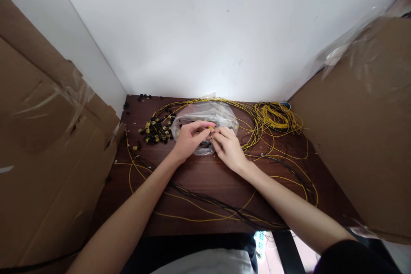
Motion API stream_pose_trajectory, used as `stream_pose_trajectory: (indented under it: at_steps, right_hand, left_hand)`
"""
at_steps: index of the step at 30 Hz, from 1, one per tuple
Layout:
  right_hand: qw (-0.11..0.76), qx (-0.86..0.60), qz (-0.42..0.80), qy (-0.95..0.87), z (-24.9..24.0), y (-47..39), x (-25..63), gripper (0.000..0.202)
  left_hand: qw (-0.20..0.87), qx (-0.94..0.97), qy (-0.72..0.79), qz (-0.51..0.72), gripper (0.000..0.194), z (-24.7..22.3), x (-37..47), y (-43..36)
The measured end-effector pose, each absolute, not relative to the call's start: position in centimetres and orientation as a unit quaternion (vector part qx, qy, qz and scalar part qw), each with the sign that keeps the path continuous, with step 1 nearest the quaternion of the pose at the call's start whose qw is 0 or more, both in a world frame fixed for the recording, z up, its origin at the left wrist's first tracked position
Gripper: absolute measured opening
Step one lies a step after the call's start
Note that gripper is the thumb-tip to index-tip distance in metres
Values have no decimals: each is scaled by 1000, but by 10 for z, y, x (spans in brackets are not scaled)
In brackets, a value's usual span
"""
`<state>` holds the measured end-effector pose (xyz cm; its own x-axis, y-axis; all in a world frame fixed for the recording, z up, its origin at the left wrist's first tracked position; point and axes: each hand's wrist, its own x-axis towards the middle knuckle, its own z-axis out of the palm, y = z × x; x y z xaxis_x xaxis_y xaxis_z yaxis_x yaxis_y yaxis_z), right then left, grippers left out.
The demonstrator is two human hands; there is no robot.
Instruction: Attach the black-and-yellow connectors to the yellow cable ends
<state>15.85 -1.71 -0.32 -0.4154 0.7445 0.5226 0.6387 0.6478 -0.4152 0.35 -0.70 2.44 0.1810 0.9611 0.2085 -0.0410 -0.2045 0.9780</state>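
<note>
Over a clear plastic bag [205, 113] in the middle of the dark brown table, my two hands meet nearly fingertip to fingertip. My left hand [192, 138] pinches a small yellow connector [211, 128] between thumb and fingers. My right hand [227, 144] is closed at the connector's right side, its fingers on a thin yellow wire that runs up to it. The wire's end at the connector is too small to make out. Small dark parts lie in the bag, partly hidden by my hands.
A pile of black and yellow connectors [157, 130] lies left of the bag. Coiled yellow wires [278, 116] sit at the back right. Loose yellow and black wires cross the table's front. Cardboard [362, 115] stands at both sides, a white panel [205, 30] behind.
</note>
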Motion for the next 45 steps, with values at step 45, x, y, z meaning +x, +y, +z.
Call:
stream_pose_trajectory:
  at_steps: [45]
  right_hand:
    - [581,-378,200,-692,6,-20,154,8]
  left_hand:
    - [428,658,415,461,22,19,0,-6]
